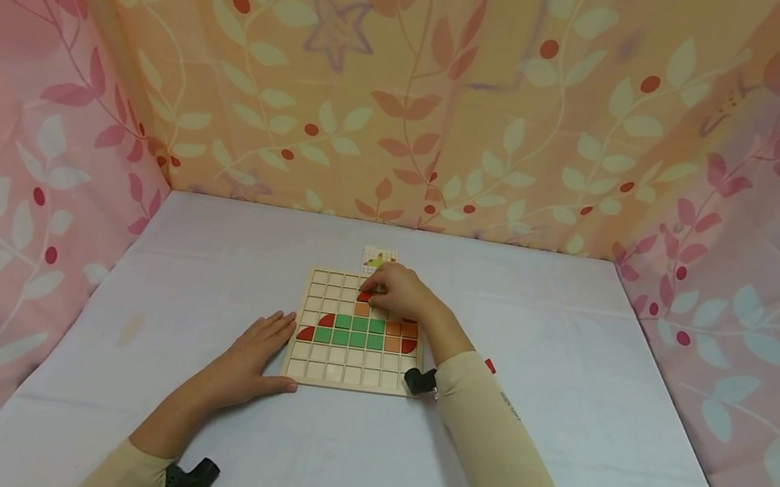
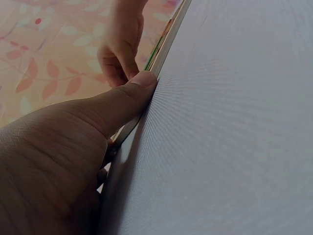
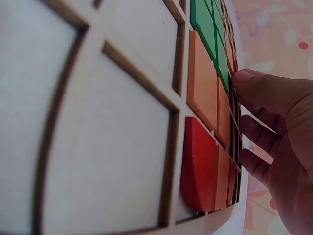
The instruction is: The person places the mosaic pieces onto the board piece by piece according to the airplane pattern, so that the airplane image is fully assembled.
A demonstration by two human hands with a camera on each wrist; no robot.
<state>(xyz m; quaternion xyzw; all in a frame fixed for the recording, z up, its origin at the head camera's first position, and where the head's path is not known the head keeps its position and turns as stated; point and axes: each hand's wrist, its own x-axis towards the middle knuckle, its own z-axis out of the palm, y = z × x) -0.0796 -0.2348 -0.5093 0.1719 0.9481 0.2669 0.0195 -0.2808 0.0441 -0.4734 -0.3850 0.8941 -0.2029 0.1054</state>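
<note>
A wooden grid board (image 1: pixel 340 388) lies on the white table, with green square tiles (image 1: pixel 351 330), orange tiles (image 1: pixel 392 344) and red rounded tiles (image 1: pixel 305 333) in its middle rows. Near the top of the board, my right hand (image 1: pixel 400 291) pinches a red tile (image 1: pixel 363 296) between thumb and fingertips, just above an orange tile (image 1: pixel 361 309). That hand hides part of the upper right cells. My left hand (image 1: pixel 246 365) rests at the board's left side, fingers extended along the edge. Its thumb (image 2: pixel 144 79) touches the board's near left corner.
Behind the board lies a small card (image 1: pixel 370 254) with a coloured picture on a grid, partly covered by the right hand. A red piece (image 1: pixel 490 366) shows beside the right sleeve (image 1: pixel 484 423). Patterned cloth (image 1: pixel 408 113) hangs around the table's back and sides.
</note>
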